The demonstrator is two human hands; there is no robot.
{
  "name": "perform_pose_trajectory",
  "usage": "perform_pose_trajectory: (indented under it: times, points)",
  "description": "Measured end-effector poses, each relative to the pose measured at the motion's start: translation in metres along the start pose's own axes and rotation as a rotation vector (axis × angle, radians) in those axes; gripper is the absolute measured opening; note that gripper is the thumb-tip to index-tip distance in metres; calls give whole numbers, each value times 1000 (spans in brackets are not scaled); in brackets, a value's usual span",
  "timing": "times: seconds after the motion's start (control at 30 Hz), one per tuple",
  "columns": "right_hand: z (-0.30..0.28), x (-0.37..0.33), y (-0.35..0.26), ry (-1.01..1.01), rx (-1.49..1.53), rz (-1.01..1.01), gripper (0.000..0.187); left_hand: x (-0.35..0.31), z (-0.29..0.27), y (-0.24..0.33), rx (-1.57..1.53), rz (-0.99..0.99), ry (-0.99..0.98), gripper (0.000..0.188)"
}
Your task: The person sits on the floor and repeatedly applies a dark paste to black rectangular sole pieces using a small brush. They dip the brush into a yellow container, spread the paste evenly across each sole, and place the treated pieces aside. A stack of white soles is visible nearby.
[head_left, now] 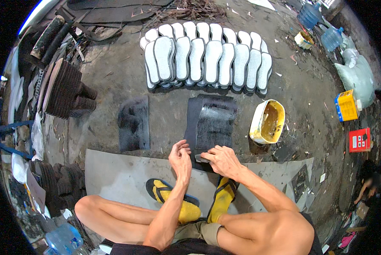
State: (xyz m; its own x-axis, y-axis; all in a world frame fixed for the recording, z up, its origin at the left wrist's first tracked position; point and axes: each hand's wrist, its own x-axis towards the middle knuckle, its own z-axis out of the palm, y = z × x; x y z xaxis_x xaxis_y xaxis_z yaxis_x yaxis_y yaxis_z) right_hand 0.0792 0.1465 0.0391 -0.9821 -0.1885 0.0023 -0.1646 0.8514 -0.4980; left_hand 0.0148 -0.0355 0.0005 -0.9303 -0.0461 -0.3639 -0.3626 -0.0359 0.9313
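Note:
My right hand [224, 161] grips a small flat grey spreader [202, 159] over the near edge of a black sheet [216, 123]. The top of that sheet looks wet and shiny in patches, and another dark sheet [192, 117] shows from under its left side. My left hand [180, 159] hovers by the near left corner with fingers loosely bent and nothing visible in them; whether it touches the sheet I cannot tell. Left of these lies a separate black sheet [134, 123], partly glossy. A pale tub [253, 127] with yellowish-brown liquid stands to the right.
Stacked white-topped insoles [211, 59] stand in rows ahead. Dark sole piles [62, 91] rise at the left. A grey mat [114, 170] lies under my sandalled feet. Blue water jugs [331, 39], a yellow can [347, 105] and a red box [359, 140] are at the right.

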Motion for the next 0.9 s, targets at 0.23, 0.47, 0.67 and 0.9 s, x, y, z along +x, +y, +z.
perform_pose_trajectory:
  times: [0.23, 0.47, 0.67, 0.9]
  points:
    - [-131, -40, 66, 673, 278, 567, 46, -1, 43, 1, 655, 346, -3, 53]
    - [-131, -100, 41, 122, -481, 779, 44, 31, 47, 16, 490, 384, -57, 34]
    - [-190, -115, 42, 406, -173, 823, 42, 108, -103, 49, 339, 500, 168, 31]
    - [-188, -71, 137, 561, -69, 837, 41, 167, -228, 17, 1080, -109, 648, 73]
